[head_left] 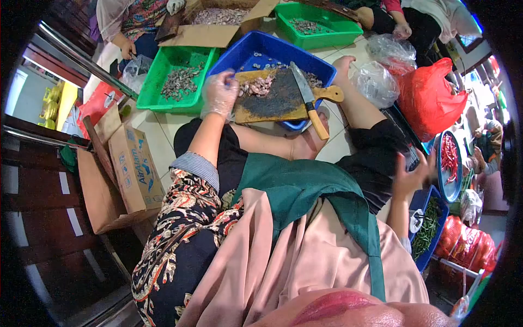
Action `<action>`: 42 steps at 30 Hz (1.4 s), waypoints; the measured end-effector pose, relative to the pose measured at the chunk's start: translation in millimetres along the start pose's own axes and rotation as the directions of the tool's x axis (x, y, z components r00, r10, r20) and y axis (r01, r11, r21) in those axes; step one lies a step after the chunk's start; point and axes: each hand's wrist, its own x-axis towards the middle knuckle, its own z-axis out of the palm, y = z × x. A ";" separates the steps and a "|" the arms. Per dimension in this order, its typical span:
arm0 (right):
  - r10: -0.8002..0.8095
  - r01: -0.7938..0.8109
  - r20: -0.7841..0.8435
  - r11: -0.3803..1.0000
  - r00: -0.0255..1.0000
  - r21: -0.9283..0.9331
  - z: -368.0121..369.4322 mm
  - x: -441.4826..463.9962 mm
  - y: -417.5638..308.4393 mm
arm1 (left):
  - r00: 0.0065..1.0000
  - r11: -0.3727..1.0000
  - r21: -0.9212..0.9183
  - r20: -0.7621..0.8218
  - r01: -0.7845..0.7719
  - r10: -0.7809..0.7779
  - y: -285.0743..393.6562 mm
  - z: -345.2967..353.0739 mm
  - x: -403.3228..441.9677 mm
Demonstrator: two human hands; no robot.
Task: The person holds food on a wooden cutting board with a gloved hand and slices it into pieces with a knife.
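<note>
My left hand point(222, 92), in a clear plastic glove, is at the left edge of a wooden cutting board point(280, 94). Its fingers are pinched together, and what they may hold is too small to tell. Beside them is a heap of small pinkish pieces point(259, 86). A knife point(308, 95) with a wooden handle lies across the board's right side, untouched. The board rests over a blue tub point(261, 41) with more pieces inside. Out to the right, my right hand point(411, 174) is raised away from the board, fingers apart and slightly blurred, holding nothing visible.
Green tubs point(150, 90) of dark small pieces flank the blue one. A cardboard box point(133, 169) stands left. On the right are a red plastic bag point(433, 98), a basin of red chilies point(449, 158) and a crate of green chilies point(427, 229). Other people sit opposite.
</note>
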 end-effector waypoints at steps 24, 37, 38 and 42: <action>0.058 -0.443 0.872 0.876 0.487 0.189 138.4 11.5 -76.2 | 0.888 0.939 0.221 0.437 -0.262 0.145 74.0 29.7 24.2; 0.024 -0.434 0.880 0.876 0.475 0.211 114.5 0.8 -72.6 | 0.835 0.982 0.135 0.549 -0.129 0.034 94.2 46.4 6.9; 0.009 -0.423 0.877 0.879 0.481 0.222 111.9 0.5 -73.3 | 0.810 0.981 0.164 0.587 -0.108 -0.009 93.0 43.4 6.3; -0.066 -0.354 0.854 0.891 0.517 0.284 104.4 -3.9 -78.7 | 0.808 0.963 0.259 0.582 -0.077 -0.092 108.7 36.3 -1.2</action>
